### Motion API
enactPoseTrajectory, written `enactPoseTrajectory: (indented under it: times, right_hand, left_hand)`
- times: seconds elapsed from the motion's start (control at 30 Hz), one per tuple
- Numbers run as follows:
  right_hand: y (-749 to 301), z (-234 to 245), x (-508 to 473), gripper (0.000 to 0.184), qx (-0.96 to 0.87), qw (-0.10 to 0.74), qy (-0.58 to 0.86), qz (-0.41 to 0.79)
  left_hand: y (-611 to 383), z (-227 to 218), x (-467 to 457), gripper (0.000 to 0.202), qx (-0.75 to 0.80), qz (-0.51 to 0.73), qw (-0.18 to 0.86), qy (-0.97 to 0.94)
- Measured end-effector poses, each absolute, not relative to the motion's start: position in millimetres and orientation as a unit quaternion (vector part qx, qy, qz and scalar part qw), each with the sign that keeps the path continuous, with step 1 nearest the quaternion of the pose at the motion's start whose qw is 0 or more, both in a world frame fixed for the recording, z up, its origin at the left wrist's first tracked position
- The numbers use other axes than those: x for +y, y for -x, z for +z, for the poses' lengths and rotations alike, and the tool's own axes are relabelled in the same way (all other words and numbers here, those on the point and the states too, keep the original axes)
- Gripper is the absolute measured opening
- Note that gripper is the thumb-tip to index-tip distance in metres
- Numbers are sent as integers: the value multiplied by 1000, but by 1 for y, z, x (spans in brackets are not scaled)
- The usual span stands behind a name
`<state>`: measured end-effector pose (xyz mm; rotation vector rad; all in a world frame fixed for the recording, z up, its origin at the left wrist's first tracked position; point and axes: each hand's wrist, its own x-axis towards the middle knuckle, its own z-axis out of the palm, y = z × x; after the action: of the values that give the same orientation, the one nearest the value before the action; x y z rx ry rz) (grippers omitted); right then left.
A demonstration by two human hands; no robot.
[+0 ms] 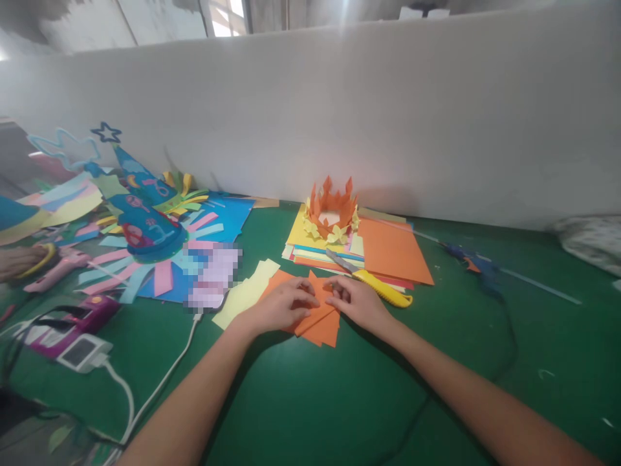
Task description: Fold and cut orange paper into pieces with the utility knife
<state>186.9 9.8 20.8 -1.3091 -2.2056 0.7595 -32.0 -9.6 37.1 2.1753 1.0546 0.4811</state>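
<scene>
Across the lower frame spreads the green table (339, 401). At centre, a coloured paper stack (392, 249) carries an orange paper crown (331, 210). Just below lies folded orange paper (323, 330), with left hand (284, 305) and right hand (358, 301) holding it down, fingers curled narrow, tips on the fold. A yellow utility knife (383, 289) lies just beside the right hand.

I get one view only: head-worn camera, facing forward and down over the green bench (339, 401), near enough that left hand (279, 307) and right hand (356, 301) sit mid-frame, white wall (388, 116) behind
</scene>
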Motion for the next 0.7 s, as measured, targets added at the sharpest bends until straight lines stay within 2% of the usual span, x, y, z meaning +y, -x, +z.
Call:
enactPoseTrajectory:
  times: [0.27,0.37,0.53,0.7]
  right_hand:
    - [-187,21,9,7,-825,237,450,248]
    - [-190,25,2,14,-863,247,393,201]
    - [-189,27,-13,24,-955,225,187,43]
    - [-188,24,-15,27,-967,196,163,25]
  left_hand:
    - [32,34,-9,23,390,197,325,-839]
    - [32,33,-9,22,388,206,328,-836]
    - [32,35,-10,18,378,217,337,-834]
    - [31,37,-10,17,377,223,338,-833]
